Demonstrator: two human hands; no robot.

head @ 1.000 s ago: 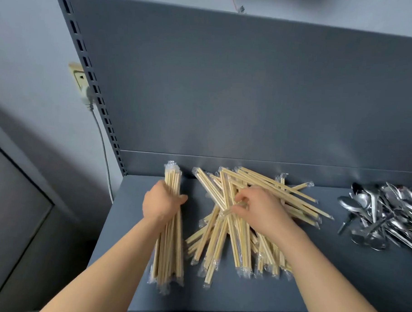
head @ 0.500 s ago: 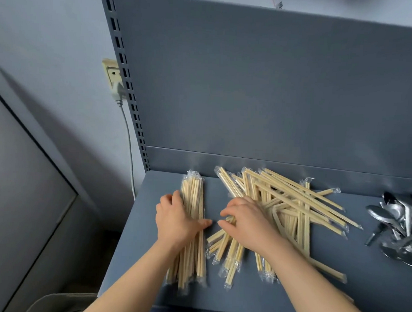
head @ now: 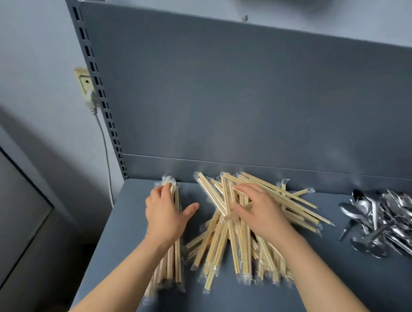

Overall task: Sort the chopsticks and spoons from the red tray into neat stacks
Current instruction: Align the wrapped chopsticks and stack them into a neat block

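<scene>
A neat stack of wrapped wooden chopsticks (head: pixel 172 265) lies lengthwise at the left of the grey shelf (head: pixel 336 291). My left hand (head: pixel 165 215) rests flat on it, fingers apart, thumb spread to the right. A messy pile of wrapped chopsticks (head: pixel 222 246) fans out in the middle. My right hand (head: pixel 259 210) lies on top of that pile with fingers bent and spread over several pairs; I cannot tell whether it grips any. A heap of metal spoons (head: pixel 384 222) sits at the right edge. No red tray is in view.
The shelf's upright grey back panel (head: pixel 250 98) stands right behind the piles. A slotted post (head: pixel 97 85) runs up the left side, with a wall socket and plug (head: pixel 86 89) and a hanging cable beside it. The shelf's front edge is near my forearms.
My left hand has slid up the neat stack toward its far end and opened flat. My right hand has shifted farther back on the messy pile. The camera has moved.
</scene>
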